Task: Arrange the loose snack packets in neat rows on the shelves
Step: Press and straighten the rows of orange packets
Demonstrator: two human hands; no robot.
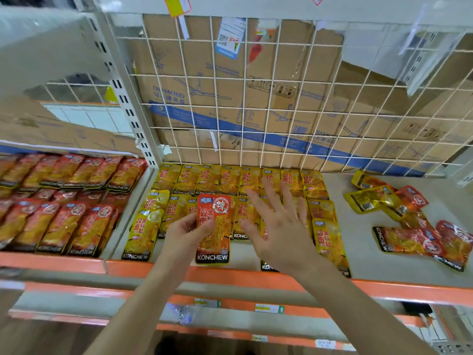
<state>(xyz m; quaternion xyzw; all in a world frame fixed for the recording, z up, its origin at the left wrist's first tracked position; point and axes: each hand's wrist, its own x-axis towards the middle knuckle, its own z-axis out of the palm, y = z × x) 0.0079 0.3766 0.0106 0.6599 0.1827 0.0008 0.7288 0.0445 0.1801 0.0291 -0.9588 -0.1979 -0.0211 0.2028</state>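
My left hand (188, 233) grips a red snack packet (213, 226) by its left edge and holds it upright above the yellow packets (230, 180), which lie in rows on the middle shelf bay. Just to the right, my right hand (279, 224) hovers with fingers spread over those yellow rows and holds nothing. A loose pile of mixed red and yellow packets (407, 216) lies scattered at the right of the same shelf (358, 201). Red packets (64, 201) fill the left bay in rows.
A white wire grid (256, 98) backs the shelf, with cardboard boxes (217, 73) behind it. A white slotted upright (133, 119) divides the two bays. An orange front rail (230, 274) edges the shelf; lower shelves with price tags (268, 308) lie below.
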